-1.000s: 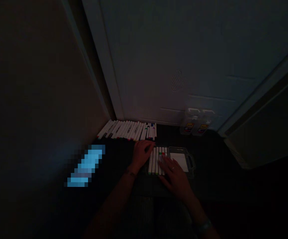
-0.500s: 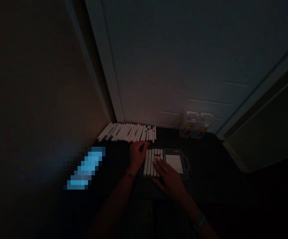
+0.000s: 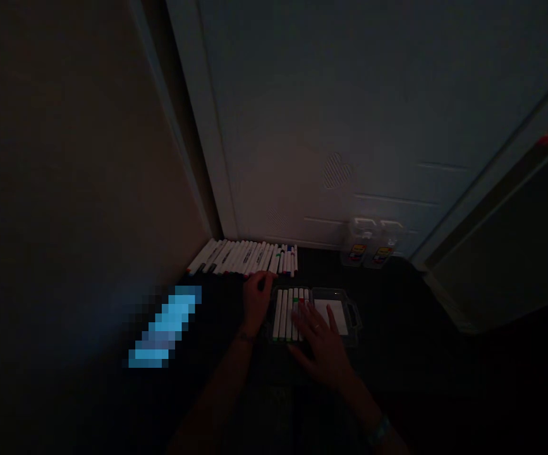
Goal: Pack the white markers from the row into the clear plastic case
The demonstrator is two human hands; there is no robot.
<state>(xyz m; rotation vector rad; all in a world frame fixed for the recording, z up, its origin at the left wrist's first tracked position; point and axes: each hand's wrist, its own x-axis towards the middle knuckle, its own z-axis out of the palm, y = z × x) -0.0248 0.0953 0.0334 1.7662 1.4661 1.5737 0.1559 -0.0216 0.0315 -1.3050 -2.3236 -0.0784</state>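
Observation:
The scene is very dark. A clear plastic case (image 3: pixel 353 314) lies on the dark floor with several white markers (image 3: pixel 286 313) lined up in its left part. My right hand (image 3: pixel 318 338) lies flat over the markers in the case, fingers spread. My left hand (image 3: pixel 256 297) rests at the case's left edge with its fingers curled; what they hold, if anything, is hidden. A long row of white markers (image 3: pixel 243 257) lies on the floor just beyond my left hand, against the door.
A white door (image 3: pixel 330 126) stands close ahead, a wall (image 3: pixel 65 189) on the left. Two clear cases with yellow labels (image 3: pixel 371 251) stand upright at the door's foot. A glowing blue blurred patch (image 3: pixel 164 327) lies on the floor at left. A dark panel (image 3: pixel 515 253) leans at right.
My left hand has drawn back left from the case's top edge. My right hand has shifted slightly over the markers in the case. The view has tilted a little.

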